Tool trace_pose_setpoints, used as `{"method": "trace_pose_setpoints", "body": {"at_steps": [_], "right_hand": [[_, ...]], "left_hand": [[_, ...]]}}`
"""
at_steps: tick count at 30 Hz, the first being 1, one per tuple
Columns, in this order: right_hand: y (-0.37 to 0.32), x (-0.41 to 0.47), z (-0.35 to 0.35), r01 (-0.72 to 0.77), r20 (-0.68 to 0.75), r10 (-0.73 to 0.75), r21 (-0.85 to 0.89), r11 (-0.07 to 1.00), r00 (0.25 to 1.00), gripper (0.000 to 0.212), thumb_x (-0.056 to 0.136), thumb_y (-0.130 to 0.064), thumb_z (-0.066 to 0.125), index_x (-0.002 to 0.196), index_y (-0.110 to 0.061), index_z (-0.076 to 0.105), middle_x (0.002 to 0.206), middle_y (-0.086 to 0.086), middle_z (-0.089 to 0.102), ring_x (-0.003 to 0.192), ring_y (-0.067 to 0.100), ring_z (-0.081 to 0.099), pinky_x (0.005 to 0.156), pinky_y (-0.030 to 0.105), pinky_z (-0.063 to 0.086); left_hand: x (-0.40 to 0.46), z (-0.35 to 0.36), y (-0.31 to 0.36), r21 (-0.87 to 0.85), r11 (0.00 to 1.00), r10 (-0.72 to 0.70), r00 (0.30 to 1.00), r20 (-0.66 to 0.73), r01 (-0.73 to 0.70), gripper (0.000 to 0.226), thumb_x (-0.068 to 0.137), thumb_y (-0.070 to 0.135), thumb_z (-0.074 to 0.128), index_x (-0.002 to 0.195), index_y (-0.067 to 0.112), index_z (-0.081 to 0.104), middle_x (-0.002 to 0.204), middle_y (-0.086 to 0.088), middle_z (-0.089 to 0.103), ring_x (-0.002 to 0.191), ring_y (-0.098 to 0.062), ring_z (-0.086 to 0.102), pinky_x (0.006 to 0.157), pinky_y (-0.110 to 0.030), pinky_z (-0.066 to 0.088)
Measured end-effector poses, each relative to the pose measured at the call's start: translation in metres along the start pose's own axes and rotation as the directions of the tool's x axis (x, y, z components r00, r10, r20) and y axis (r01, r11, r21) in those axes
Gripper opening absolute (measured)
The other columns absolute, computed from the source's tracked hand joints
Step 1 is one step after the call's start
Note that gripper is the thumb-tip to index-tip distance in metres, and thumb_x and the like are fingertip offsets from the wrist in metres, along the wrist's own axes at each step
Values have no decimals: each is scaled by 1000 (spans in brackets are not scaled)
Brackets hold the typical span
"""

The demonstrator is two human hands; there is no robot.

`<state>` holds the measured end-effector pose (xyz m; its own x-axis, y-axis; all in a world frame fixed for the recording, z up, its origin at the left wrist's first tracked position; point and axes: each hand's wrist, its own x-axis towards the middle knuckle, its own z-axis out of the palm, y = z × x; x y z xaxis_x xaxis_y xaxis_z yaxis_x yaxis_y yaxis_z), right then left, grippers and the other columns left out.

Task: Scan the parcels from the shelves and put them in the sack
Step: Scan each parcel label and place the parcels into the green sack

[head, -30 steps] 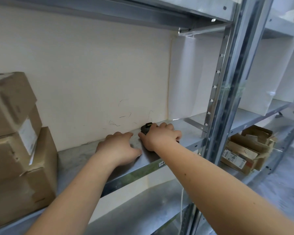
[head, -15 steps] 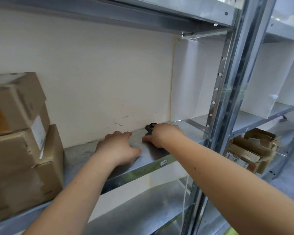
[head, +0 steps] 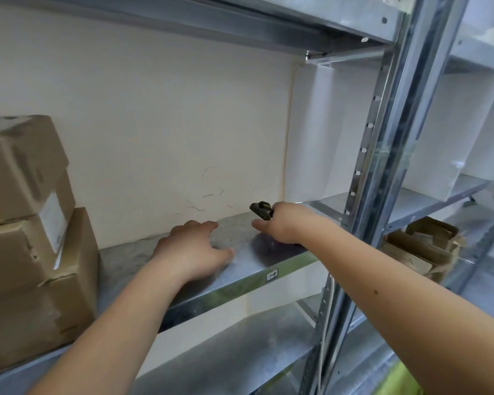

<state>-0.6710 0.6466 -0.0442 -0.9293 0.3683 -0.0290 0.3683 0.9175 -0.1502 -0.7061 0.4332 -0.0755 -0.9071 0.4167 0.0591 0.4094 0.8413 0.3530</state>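
Our right hand (head: 281, 223) has lifted the scanner (head: 261, 210) off the shelf (head: 240, 269), fingers curled round it; our left hand (head: 193, 249) stays flat, fingers relaxed, holding nothing; the boxes (head: 26, 223) wait at left, so scanning can begin.

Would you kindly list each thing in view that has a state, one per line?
left hand: open, palm down, resting on the shelf
right hand: gripping the scanner
scanner: dark, held just above the shelf, mostly hidden by the hand
shelf: metal, bare between the hands
stacked parcels: closed, taped, on the shelf at left
crumpled parcels: dented, on the next bay's lower shelf
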Motion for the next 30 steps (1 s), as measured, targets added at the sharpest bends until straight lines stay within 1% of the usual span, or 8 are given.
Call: {"method": "trace_pose_setpoints", "body": {"at_steps": [2,5,11,15,17,20,25,30], "right_hand": [[5,-4,-1,18,-77,-9,122,992,997,58,94,-70,50,117,-17,53,89,3,59,78,21,57,66,35,43],[9,-11,-2,76,-123,-45,266,961,991,56,95,-72,49,119,-22,52,89,-2,58,82,21,58,61,33,39],[16,-36,6,233,-181,-156,578,782,971,48,102,-56,48,137,-23,54,109,1,67,82,11,61,63,24,42],[20,-58,2,254,-143,-210,588,768,967,44,106,-51,43,129,-16,58,76,-7,50,49,-1,47,44,15,33],[20,-73,2,287,-136,-256,568,772,957,44,106,-52,41,128,-18,58,83,-5,56,64,2,57,52,15,41],[22,-98,6,366,-167,-328,507,780,930,42,104,-58,42,131,-30,57,104,-4,65,97,20,62,82,34,49],[23,-139,8,462,-193,-420,391,796,887,48,100,-65,44,137,-37,55,91,-8,63,85,17,61,70,34,48],[20,-179,5,544,-168,-517,249,801,839,50,103,-63,39,137,-29,53,94,1,65,89,26,62,76,40,51]], "left_hand": [[1,1,0,-7,1000,5,1000,-1,-5,94,73,79,58,157,45,35,163,7,39,145,-24,41,111,-44,41],[2,0,1,-30,1000,7,1000,-13,-7,93,70,77,57,156,45,37,161,8,41,143,-23,44,109,-43,44],[-14,0,12,-86,996,29,994,-108,-39,84,78,73,59,154,41,43,157,6,47,141,-22,47,109,-41,45],[-40,-2,20,-35,999,18,981,-191,-25,75,85,68,63,151,37,49,152,4,52,137,-23,51,109,-40,47],[-59,-5,24,-19,1000,8,976,-215,-12,71,87,66,64,150,36,50,152,3,53,137,-23,51,109,-40,46],[-92,-12,29,-11,1000,-2,968,-249,-1,67,89,65,64,149,38,51,153,5,50,139,-21,49,109,-39,45],[-150,-23,36,51,997,-32,945,-325,52,67,90,65,64,149,37,51,153,5,53,135,-21,53,103,-38,48],[-207,-27,42,161,973,-98,931,-352,163,70,91,70,60,152,38,47,155,6,50,138,-22,50,104,-42,50]]}}
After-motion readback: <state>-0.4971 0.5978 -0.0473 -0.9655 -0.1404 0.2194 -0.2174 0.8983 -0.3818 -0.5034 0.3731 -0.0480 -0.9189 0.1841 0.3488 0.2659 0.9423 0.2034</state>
